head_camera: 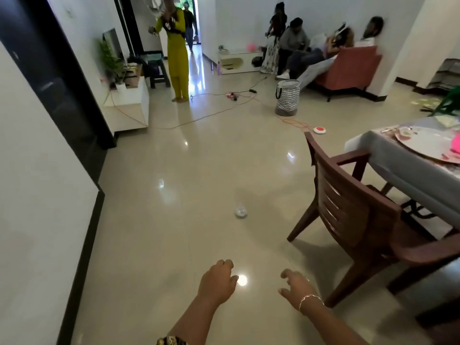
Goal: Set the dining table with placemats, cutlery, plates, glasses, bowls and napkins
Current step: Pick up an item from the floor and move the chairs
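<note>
Both hands, left (219,280) & right (296,287), grips loosely apart, empty, held over floor w/ nothing carried; plate (423,143) already on desk (388,165), far right, beside chair (353,210).

The floor (199,170) is glossy, smooth tile. The chair (353,215) looks like dark wood. Grey cloth covers the tabletop (398,165).

We see a bright, evenly lit room; daylight pours through the open doorway (193,18) at upper centre. The glossy beige tiled floor (174,170) throws glare spots, the strongest at lower centre. Soft shadows lie under the dark brown wooden chair (353,210). Edges bend and far figures blur.
</note>
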Demonstrator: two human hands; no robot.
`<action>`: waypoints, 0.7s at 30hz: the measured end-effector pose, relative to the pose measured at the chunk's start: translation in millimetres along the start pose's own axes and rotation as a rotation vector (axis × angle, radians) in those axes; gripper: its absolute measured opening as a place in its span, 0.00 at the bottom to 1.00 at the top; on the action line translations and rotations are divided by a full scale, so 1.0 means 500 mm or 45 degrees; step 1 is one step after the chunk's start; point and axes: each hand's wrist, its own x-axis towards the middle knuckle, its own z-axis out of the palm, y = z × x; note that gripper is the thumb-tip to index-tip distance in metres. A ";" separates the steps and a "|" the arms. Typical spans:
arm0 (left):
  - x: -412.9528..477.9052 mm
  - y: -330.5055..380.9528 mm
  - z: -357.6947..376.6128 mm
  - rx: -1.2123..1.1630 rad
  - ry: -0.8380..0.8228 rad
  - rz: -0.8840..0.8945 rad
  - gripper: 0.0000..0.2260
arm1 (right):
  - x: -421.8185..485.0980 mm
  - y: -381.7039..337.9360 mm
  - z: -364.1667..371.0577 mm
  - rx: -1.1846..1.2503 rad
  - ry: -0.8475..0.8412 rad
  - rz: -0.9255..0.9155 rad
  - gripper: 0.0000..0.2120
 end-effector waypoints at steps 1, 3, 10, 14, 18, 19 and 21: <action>0.042 -0.007 -0.022 -0.014 0.017 -0.007 0.17 | 0.039 -0.015 -0.027 -0.017 0.013 -0.001 0.19; 0.119 -0.023 -0.058 -0.040 0.014 -0.021 0.17 | 0.115 -0.048 -0.070 -0.008 0.023 0.004 0.19; 0.438 -0.096 -0.156 -0.053 -0.058 -0.026 0.17 | 0.416 -0.146 -0.155 -0.003 -0.010 0.026 0.19; 0.626 -0.136 -0.228 0.007 -0.149 0.012 0.18 | 0.578 -0.198 -0.205 0.002 -0.052 0.117 0.19; 0.798 -0.155 -0.308 0.087 -0.212 0.041 0.18 | 0.723 -0.250 -0.276 0.055 -0.030 0.168 0.19; 0.840 -0.156 -0.323 0.098 -0.220 0.036 0.19 | 0.756 -0.259 -0.292 0.073 -0.029 0.174 0.19; 0.923 -0.152 -0.342 0.113 -0.246 0.054 0.19 | 0.824 -0.267 -0.316 0.102 -0.029 0.187 0.19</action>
